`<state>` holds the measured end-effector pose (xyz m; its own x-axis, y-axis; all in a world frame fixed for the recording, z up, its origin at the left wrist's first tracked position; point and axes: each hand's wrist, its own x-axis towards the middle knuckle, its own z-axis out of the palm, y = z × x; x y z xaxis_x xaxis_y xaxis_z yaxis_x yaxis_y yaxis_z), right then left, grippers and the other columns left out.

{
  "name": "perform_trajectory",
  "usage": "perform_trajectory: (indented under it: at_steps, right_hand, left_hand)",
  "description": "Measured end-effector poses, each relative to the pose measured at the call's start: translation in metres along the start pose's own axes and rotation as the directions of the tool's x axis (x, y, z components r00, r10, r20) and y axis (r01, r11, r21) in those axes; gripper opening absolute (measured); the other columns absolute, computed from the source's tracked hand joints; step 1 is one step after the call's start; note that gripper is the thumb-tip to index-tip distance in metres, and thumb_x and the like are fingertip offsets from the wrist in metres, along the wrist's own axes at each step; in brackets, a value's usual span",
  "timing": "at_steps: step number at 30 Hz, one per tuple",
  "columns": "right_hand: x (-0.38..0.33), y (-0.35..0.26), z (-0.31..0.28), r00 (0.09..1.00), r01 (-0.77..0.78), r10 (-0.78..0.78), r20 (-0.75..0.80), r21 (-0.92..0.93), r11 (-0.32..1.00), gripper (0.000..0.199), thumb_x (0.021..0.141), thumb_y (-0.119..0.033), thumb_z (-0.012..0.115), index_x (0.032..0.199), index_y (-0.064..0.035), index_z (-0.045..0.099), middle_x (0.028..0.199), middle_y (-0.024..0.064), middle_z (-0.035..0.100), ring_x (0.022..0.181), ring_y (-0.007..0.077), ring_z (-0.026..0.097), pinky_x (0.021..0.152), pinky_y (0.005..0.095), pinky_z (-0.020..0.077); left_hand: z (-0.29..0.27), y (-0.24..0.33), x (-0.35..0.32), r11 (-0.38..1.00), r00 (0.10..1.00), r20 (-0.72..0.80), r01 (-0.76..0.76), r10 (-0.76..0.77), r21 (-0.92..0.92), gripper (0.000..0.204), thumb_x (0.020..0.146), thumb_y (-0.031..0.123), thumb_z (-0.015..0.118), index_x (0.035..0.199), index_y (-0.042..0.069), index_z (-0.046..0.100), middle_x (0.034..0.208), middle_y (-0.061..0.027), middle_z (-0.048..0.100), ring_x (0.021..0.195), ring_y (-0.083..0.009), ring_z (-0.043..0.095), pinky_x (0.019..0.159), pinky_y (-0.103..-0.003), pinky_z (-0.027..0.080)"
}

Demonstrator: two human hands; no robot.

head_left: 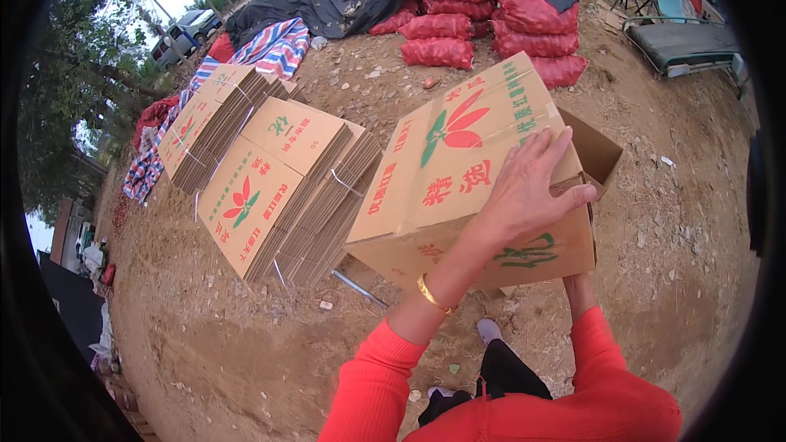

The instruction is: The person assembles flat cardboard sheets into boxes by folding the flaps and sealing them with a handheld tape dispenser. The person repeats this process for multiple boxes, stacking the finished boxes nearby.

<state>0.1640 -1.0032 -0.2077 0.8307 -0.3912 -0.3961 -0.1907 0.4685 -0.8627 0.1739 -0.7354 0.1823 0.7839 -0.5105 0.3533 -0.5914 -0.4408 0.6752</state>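
An erected cardboard carton (409, 172) with red and green print is held up in front of me, tilted, its dark brown flap (591, 146) standing open at the right end. Across its upper face, close to that end, lies my left hand (530, 184), fingers stretched out and thumb apart; a gold bracelet circles the wrist. My right forearm (580, 293) goes up beneath the carton's near right corner, and the hand itself is hidden by the box. Left of the carton lie strapped bundles of flattened cartons, one nearer (266, 184) and one farther (209, 119).
Several full red mesh sacks (446, 24) are piled at the back beside a black tarp (352, 2). A striped sheet (274, 47) lies behind the bundles. At far right stands a low padded frame (684, 39). A metal bar (359, 288) shows under the near bundle, above bare earth.
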Motion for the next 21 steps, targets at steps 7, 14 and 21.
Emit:
perform_trajectory:
  at_steps: [7,14,21]
  right_hand:
    - [0.087,-0.038,-0.099,0.978,-0.038,-0.002,-0.209,-0.188,0.982,0.049,0.089,-0.047,0.057,0.109,-0.0024,0.059,0.093,0.0088,0.066,0.080,0.0194,0.064,0.069,0.0343,0.0516]
    - [-0.007,0.017,-0.106,0.974,-0.223,0.172,-0.147,-0.482,0.847,0.030,0.092,-0.036,0.059,0.095,-0.0071,0.060,0.074,-0.0022,0.057,0.061,0.0090,0.051,0.057,0.0298,0.0467]
    - [-0.082,0.021,0.073,0.850,-0.283,0.443,0.284,-0.464,0.840,0.031,0.084,-0.026,0.068,0.099,-0.0015,0.056,0.075,0.0068,0.062,0.062,0.0188,0.063,0.057,0.0345,0.0556]
  left_hand:
    - [0.081,-0.062,0.004,0.973,0.981,0.087,0.182,-0.171,-0.141,0.065,0.083,0.038,0.064,0.135,0.004,0.046,0.142,-0.0284,0.035,0.135,-0.0393,0.031,0.111,-0.044,0.027]
    - [0.057,-0.238,-0.290,0.516,0.532,-0.075,0.841,-0.843,0.162,0.046,0.084,0.034,0.061,0.122,0.009,0.059,0.119,-0.0214,0.060,0.111,-0.0376,0.056,0.095,-0.044,0.045]
    - [-0.044,-0.275,-0.521,-0.059,-0.112,-0.330,0.984,-0.937,-0.166,0.041,0.083,0.037,0.063,0.112,0.008,0.067,0.103,-0.0154,0.069,0.099,-0.0304,0.064,0.088,-0.038,0.048]
